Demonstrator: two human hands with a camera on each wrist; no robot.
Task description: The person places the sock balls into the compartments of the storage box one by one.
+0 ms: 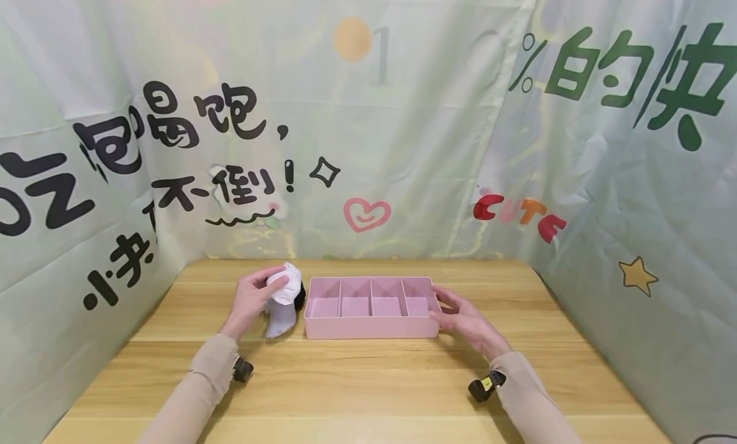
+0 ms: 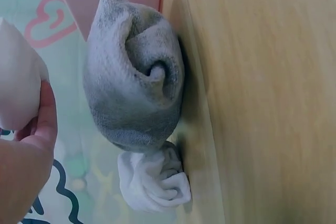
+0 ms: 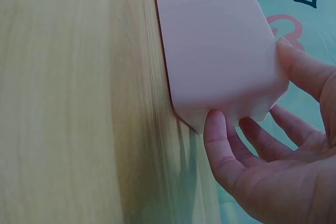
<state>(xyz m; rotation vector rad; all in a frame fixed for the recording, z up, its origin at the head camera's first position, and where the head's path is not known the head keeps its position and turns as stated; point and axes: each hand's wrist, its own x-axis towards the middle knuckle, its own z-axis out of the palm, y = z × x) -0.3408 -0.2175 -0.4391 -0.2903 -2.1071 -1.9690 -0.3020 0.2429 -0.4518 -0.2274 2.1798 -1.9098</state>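
My left hand point(image 1: 256, 297) holds a balled white sock point(image 1: 288, 285), pinched between thumb and fingers, above the left end of a pink box point(image 1: 371, 327). Below it on the table is a rolled grey sock point(image 2: 131, 87), its folded opening facing the left wrist camera. Another white bundled sock point(image 2: 153, 179) lies beside the grey one in that view. Something black point(image 1: 301, 297) peeks out behind the held sock. At the box's right end, my right hand point(image 1: 463, 319) grips the corner, thumb at the rim and fingers against the end wall.
The pink box has several compartments divided by thin walls point(image 1: 372, 297), with bare floors showing. It stands on a wooden table point(image 1: 357, 386). Printed cloth curtains point(image 1: 403, 143) enclose the back and both sides. A small black device point(image 1: 242, 370) is strapped to each wrist.
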